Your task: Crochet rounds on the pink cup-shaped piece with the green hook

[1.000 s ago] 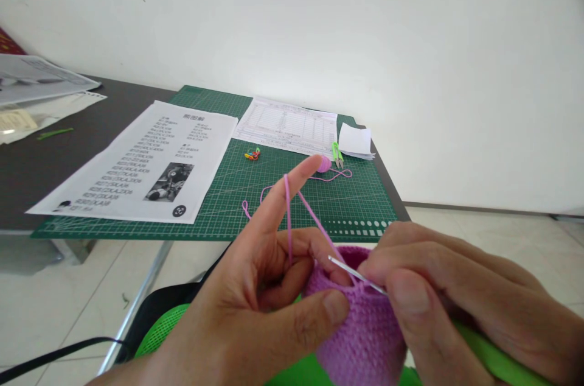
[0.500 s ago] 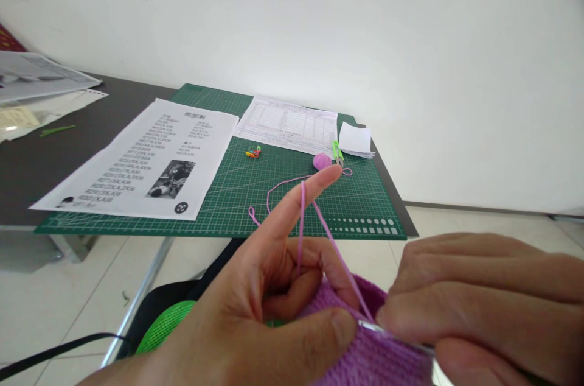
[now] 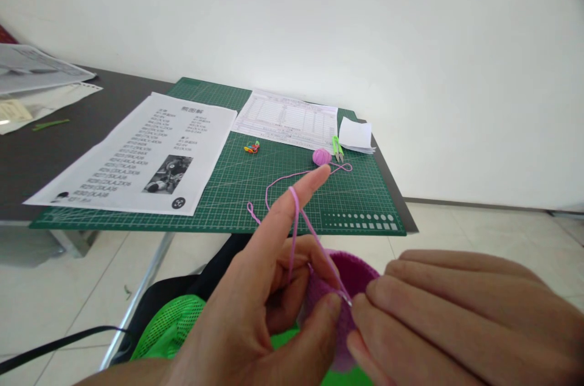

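My left hand (image 3: 274, 288) pinches the rim of a purple crochet piece (image 3: 358, 273) between thumb and fingers. Its index finger points up and out, with purple yarn (image 3: 316, 238) looped over it and running down to the piece. My right hand (image 3: 451, 313) is closed round a thin metal crochet hook (image 3: 345, 298), whose tip shows at the edge of the work by my left thumb. Most of the hook is hidden by my fingers. The piece is hollow, its opening facing up.
A green cutting mat (image 3: 292, 191) lies on the dark table (image 3: 123, 84). On it are a printed sheet (image 3: 137, 161), a table form (image 3: 292, 121), white paper slips (image 3: 356, 134), green thread snips (image 3: 337, 148), a purple yarn ball (image 3: 322, 157) and colourful stitch markers (image 3: 252, 147).
Both hands have shifted slightly left, and the crochet piece has turned so more of its opening shows. The hook tip has moved up and left. The view has tilted a little.
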A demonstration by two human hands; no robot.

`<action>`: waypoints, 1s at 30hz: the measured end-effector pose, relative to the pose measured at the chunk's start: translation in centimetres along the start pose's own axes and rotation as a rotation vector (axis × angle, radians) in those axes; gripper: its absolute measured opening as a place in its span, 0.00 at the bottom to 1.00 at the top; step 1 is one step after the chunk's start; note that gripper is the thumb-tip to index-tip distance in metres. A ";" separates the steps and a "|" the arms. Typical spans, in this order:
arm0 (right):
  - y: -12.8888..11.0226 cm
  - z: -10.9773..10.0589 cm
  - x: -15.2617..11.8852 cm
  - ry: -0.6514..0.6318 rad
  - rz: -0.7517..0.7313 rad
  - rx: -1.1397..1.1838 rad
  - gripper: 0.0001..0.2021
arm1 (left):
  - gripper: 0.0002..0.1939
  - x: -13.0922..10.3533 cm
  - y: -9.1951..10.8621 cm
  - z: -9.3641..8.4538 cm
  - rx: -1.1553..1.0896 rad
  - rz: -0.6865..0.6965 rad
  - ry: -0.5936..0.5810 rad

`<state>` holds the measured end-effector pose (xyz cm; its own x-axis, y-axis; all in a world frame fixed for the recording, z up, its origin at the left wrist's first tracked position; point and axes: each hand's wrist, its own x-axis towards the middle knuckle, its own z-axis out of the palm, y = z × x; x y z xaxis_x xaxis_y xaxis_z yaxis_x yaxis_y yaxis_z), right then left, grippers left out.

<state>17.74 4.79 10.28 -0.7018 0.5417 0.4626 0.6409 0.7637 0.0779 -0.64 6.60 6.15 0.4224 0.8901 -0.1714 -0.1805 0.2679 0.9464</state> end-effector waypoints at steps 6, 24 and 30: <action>-0.3 2.7 1.5 0.056 0.096 0.050 0.16 | 0.45 -0.1 -0.6 0.0 0.082 0.073 0.020; -3.9 6.7 -0.9 0.547 0.571 0.408 0.09 | 0.55 -1.3 -2.6 1.5 -0.007 0.122 0.306; -4.3 8.3 -1.4 0.612 0.513 0.417 0.08 | 0.49 -0.9 -1.1 1.7 -0.211 -0.047 0.279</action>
<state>13.37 3.67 1.96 0.0044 0.6607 0.7506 0.5811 0.6092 -0.5396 0.67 4.92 5.75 0.1807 0.9338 -0.3088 -0.3585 0.3549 0.8634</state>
